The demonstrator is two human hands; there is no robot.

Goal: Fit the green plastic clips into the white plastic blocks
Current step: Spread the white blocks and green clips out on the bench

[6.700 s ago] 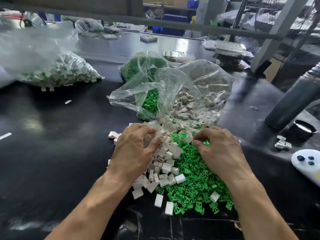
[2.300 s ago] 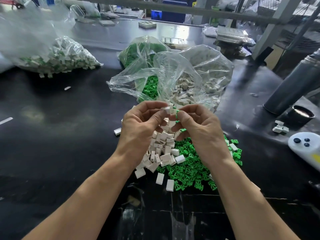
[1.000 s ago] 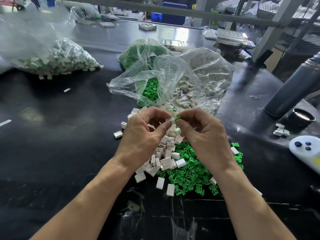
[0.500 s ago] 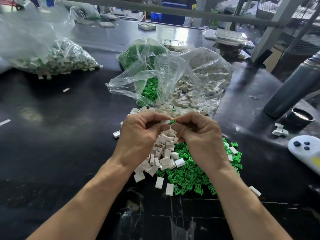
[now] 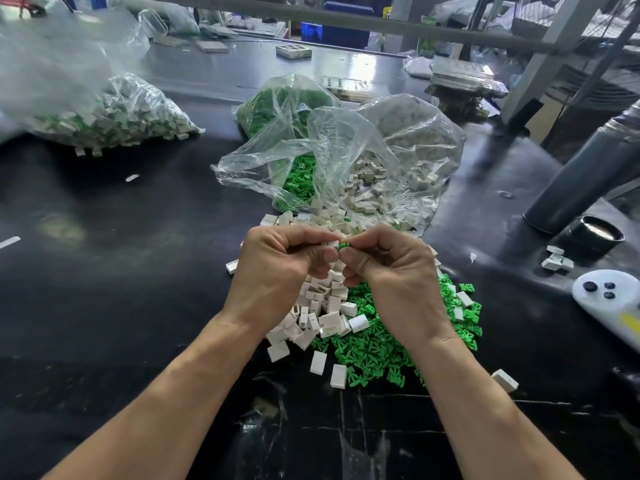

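A green clip (image 5: 343,245) sits pinched in the right hand's (image 5: 391,271) fingertips, touching a white block (image 5: 333,244) pinched by the left hand (image 5: 277,271); both are held just above the block pile (image 5: 322,306). All fingers are curled in tight. The clip pile (image 5: 381,344) lies right of the block pile, and the open bags (image 5: 346,161) just behind it.

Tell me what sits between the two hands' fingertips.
In the head view, a white block pinched by the left hand meets a green clip pinched by the right hand.
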